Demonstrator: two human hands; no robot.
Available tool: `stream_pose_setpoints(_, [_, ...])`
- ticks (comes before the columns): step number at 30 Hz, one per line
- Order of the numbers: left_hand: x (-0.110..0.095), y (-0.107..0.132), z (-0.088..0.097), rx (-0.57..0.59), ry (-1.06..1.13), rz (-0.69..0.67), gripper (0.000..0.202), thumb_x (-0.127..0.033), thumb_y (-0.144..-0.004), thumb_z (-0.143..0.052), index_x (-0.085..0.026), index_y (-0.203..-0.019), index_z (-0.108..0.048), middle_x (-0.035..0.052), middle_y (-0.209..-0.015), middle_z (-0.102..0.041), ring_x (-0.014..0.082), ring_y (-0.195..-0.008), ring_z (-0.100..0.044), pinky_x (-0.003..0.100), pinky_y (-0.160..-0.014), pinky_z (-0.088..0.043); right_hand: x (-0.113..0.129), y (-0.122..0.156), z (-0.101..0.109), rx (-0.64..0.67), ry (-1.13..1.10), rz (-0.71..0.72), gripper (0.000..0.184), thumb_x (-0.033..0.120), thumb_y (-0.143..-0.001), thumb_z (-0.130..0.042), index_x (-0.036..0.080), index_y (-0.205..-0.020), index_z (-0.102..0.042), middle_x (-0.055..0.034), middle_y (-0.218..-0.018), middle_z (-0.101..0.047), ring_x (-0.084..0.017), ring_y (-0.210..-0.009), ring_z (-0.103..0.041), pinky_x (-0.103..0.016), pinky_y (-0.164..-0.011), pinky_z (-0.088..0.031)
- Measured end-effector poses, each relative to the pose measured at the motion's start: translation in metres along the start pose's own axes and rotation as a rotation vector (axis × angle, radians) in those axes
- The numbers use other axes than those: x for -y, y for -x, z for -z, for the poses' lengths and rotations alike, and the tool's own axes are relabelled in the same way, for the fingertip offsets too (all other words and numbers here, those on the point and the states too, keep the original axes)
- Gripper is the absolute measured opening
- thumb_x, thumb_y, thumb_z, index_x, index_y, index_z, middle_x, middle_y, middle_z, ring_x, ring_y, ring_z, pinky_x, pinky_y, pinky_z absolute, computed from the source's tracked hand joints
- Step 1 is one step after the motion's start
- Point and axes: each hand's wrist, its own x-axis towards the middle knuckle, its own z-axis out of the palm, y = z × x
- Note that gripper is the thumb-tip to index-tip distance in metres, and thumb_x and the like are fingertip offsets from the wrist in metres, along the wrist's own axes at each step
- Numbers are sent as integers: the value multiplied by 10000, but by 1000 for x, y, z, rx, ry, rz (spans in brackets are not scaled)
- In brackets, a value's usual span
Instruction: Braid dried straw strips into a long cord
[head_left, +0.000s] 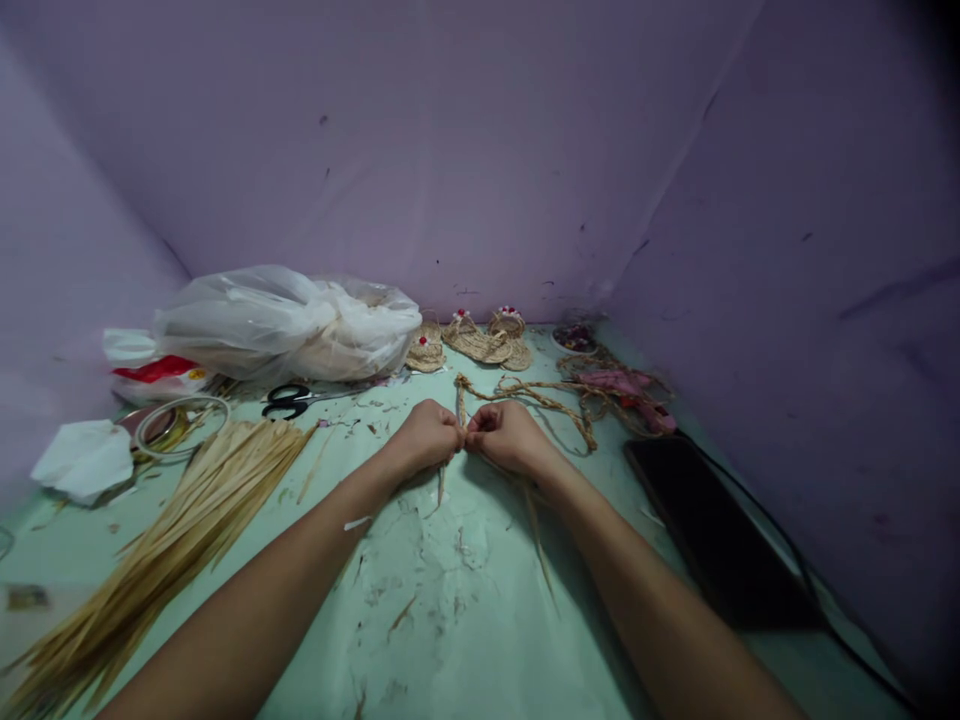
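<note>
My left hand and my right hand meet at the middle of the table, fingertips nearly touching. Both are closed in a pinch on a braided straw cord, which rises between them and bends right at its top. Its braid runs on behind my right hand to a loose tangle. Loose straw ends hang below, one strand trailing under my right wrist and a shorter one under my left hand. The exact grip of the fingertips is partly hidden.
A bundle of dry straw lies left, near black-handled scissors, a white ring and a stuffed plastic bag. Woven straw pieces with red beads stand by the wall. A dark flat device with a cable lies right.
</note>
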Motion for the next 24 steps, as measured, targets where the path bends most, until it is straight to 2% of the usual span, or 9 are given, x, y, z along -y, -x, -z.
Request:
stream_pose_setpoints(2, [3,-2,-2,-29,-13,-29,129,-157,-588,-482,-135,-461,-470,-60,-320,-337,36,-284,-259,186,-333,-161,5,1,2,-38,128,46,42,162,-555,-559,138,-565,-593,19,-470,-510,-66,-448,-396,-174,-407,-251])
stream_pose_setpoints(4, [4,-2,-2,-35,-3,-37,114,-149,-570,-469,-137,-456,-463,-63,-323,-325,36,-291,-250,189,-339,-150,11,3,5,1,142,21,53,157,-573,-556,134,-532,-581,23,-444,-483,-60,-430,-374,-176,-398,-238])
stream_pose_setpoints(7, [3,0,-1,-32,27,-46,126,-155,-566,-468,-135,-442,-452,-65,-319,-314,33,-302,-236,191,-350,-140,17,5,10,148,-83,-131,145,148,-647,-503,121,-514,-554,27,-400,-443,-53,-378,-344,-180,-383,-255])
stream_pose_setpoints(10, [0,3,1,-9,80,-56,135,-171,-574,-471,-131,-445,-466,-62,-318,-329,32,-302,-233,192,-351,-139,15,4,14,211,-326,-232,134,127,-672,-501,104,-566,-581,25,-418,-475,-50,-369,-364,-177,-390,-298])
stream_pose_setpoints(14, [-2,4,3,13,165,-65,166,-193,-583,-476,-136,-428,-454,-59,-304,-325,31,-286,-224,194,-344,-131,11,0,16,199,-484,-276,51,66,-597,-576,108,-580,-600,26,-467,-542,-53,-405,-442,-176,-443,-377])
stream_pose_setpoints(17, [-2,3,5,42,219,-61,213,-231,-595,-493,-142,-412,-432,-57,-298,-316,30,-275,-217,196,-342,-121,10,-2,15,158,-519,-279,50,62,-575,-607,111,-576,-598,34,-441,-535,-45,-388,-430,-163,-423,-363])
stream_pose_setpoints(21, [-1,1,4,31,271,-44,164,-232,-585,-507,-126,-461,-490,-56,-327,-347,29,-292,-226,190,-349,-132,10,-2,9,112,-501,-233,82,54,-580,-609,110,-546,-560,40,-417,-516,-34,-373,-414,-150,-414,-350])
stream_pose_setpoints(24, [0,0,2,12,286,-37,140,-229,-563,-518,-108,-495,-537,-47,-359,-388,35,-326,-275,184,-368,-180,12,0,4,127,-517,-232,117,54,-624,-565,127,-557,-503,35,-413,-518,-48,-377,-447,-157,-423,-365])
